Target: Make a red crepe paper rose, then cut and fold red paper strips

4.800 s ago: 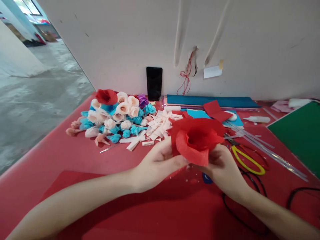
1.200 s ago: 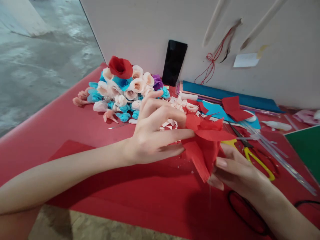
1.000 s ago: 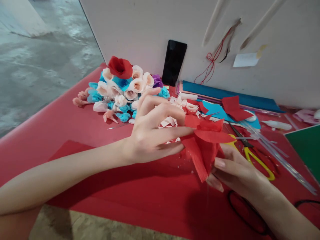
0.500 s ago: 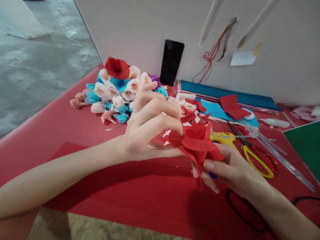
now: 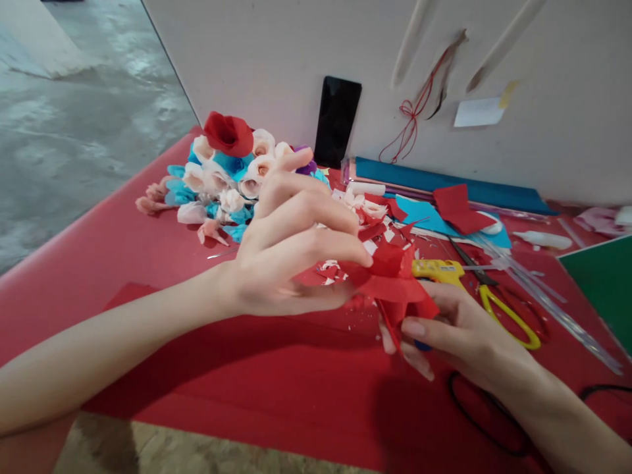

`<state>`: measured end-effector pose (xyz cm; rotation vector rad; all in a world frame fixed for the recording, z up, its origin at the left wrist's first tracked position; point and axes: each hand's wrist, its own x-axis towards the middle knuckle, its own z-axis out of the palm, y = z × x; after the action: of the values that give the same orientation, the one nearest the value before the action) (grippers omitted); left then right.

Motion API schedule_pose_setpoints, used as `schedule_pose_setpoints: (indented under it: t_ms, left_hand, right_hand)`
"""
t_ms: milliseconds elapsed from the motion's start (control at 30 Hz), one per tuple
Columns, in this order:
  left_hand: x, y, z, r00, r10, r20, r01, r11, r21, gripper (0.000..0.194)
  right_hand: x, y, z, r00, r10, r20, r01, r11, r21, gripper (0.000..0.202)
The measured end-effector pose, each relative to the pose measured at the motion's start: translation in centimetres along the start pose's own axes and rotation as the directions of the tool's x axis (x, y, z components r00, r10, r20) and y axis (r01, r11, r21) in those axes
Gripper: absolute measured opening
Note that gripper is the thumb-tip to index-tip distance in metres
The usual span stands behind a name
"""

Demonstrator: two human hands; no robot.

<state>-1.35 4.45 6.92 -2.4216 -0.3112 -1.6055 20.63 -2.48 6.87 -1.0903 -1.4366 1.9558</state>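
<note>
A red paper flower [image 5: 392, 280] with loose, pointed petals is held over the red table. My right hand [image 5: 459, 329] pinches its narrow base between thumb and fingers. At the flower's left side, my left hand [image 5: 296, 243] has its thumb and index finger closed on a petal, with the other fingers curled above. The left thumb tip is partly hidden and blurred by the petal. Just behind the flower lies a yellow glue gun [image 5: 439, 270], partly covered by my right hand.
Finished paper flowers [image 5: 227, 178] are heaped at the back left. A black phone [image 5: 338, 122] leans on the white wall. Yellow-handled scissors [image 5: 508, 319], clear glue sticks [image 5: 563, 309], paper scraps [image 5: 368, 207] and a small white bottle [image 5: 543, 239] lie about. A dark cable [image 5: 486, 421] curves at the right.
My left hand has shifted slightly left with its index finger straighter, drawing at the flower's left petal. My right hand keeps its grip on the base, almost unmoved.
</note>
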Motion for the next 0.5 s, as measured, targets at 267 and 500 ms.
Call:
schedule_pose_setpoints:
  t_ms: [267, 500]
  left_hand:
    - [-0.4, 1.6, -0.5, 0.988, 0.098, 0.120, -0.102, 0.994, 0.030, 0.009]
    - [0.2, 2.2, -0.2, 0.944, 0.169, 0.285, -0.165, 0.986, -0.037, 0.018]
  right_hand:
    - [-0.2, -0.3, 0.2, 0.999, 0.041, -0.009, -0.040, 0.996, 0.079, 0.021]
    - [-0.1, -0.2, 0.1, 0.999, 0.046, 0.025, -0.046, 0.999, 0.023, 0.011]
